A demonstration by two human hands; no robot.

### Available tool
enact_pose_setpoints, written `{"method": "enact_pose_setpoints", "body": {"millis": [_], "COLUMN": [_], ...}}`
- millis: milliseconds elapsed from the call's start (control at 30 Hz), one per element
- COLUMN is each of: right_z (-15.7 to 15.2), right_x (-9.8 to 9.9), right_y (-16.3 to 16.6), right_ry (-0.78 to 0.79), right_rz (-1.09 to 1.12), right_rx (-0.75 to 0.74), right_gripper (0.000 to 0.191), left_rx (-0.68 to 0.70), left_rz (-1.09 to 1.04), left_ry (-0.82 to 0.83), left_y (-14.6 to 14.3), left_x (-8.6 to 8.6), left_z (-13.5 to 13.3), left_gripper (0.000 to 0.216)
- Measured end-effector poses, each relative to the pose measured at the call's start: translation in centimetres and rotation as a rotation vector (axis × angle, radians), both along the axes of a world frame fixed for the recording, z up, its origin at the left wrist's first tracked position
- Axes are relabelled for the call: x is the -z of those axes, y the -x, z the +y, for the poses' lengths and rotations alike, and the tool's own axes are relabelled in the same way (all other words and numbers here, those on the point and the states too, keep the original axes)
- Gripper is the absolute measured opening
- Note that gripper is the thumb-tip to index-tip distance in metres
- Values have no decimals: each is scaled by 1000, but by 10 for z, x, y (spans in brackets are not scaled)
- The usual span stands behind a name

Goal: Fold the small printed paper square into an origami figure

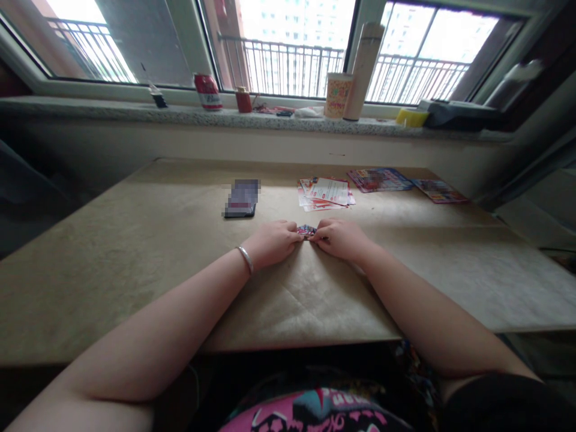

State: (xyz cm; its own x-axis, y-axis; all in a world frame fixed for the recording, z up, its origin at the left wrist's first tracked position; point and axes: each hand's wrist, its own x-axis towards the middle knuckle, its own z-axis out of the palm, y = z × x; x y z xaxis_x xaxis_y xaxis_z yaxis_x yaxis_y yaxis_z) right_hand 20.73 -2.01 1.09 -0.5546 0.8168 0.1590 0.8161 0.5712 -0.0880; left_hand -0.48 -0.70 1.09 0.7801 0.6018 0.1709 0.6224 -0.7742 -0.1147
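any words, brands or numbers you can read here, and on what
Nothing can be read for sure.
Red can: white lettering, blurred.
Leaflets: print too small.
Small paper pinched by left hand and right hand: too small.
Phone: blurred out.
Shirt: letters cut off.

left grip (272,242) curled, fingertips pinched | right grip (339,239) likewise | forearms converging

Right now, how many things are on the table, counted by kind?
Phone: 1
Stack of leaflets: 1
Single leaflets: 2
Small folded paper, pinched between left hand and right hand: 1
Total: 5
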Motion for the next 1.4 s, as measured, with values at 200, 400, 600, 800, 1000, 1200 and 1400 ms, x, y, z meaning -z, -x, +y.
{"method": "enact_pose_setpoints", "body": {"millis": [200, 400, 600, 800, 1000, 1200, 1400], "right_z": [1, 2, 0, 0, -4, -9, -11], "right_x": [-1, 2, -4, -9, -13, -15, -11], "right_y": [-6, -4, -4, -10, -5, 3, 4], "right_ry": [8, 10, 21, 25, 4, -25, -40], "right_rz": [12, 17, -26, -91, -154, -196, -143], "right_rx": [-9, 13, 16, 26, 19, 45, -40], "right_gripper": [25, 24, 24, 26, 28, 28, 31], "left_rx": [0, -27, -13, 3, -1, -23, -6], "left_rz": [3, -1, 22, -1, 40, 85, 39], "left_ry": [28, 30, 28, 51, 21, -38, -41], "left_y": [1, 1, -1, 4, 9, 7, 7], "left_x": [-3, -4, -4, -2, -6, -8, -6], "left_z": [1, -1, -1, 3, 3, 0, -2], "left_gripper": [29, 28, 28, 30, 31, 29, 25]}}
